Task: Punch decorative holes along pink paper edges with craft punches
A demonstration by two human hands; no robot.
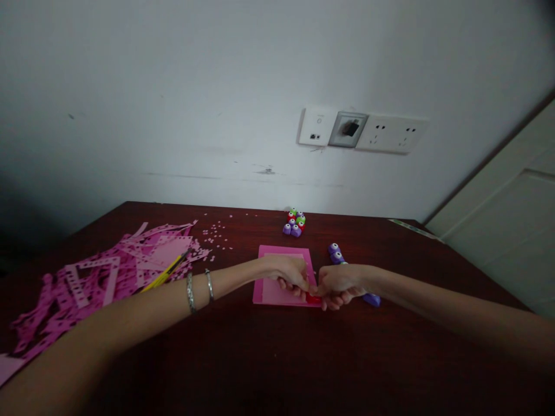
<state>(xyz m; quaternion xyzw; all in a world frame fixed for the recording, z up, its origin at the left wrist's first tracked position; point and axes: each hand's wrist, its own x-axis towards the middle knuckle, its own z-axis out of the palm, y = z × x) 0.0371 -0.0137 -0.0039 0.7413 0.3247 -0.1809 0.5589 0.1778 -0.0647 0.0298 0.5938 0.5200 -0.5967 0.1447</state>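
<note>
A small red paper punch (313, 299) sits at the near right corner of a stack of pink paper (281, 297). My left hand (291, 273) reaches across the sheets with curled fingers, its thumb end on the punch. From the right, my right hand (339, 285) closes around the other side of the punch, and the two hands meet there. Fingers cover most of the punch and the paper edge inside it. Close behind my right hand stand purple punches (337, 256), and another purple punch (372, 299) shows partly under my right wrist.
Pink paper scraps (91, 283) with punched holes are heaped at the left, with a yellow pencil (167, 271) on them. Tiny cut-outs (212, 234) lie scattered nearby. Several coloured punches (295, 223) are grouped near the wall. Wall sockets (390, 134) are above the dark table (277, 358).
</note>
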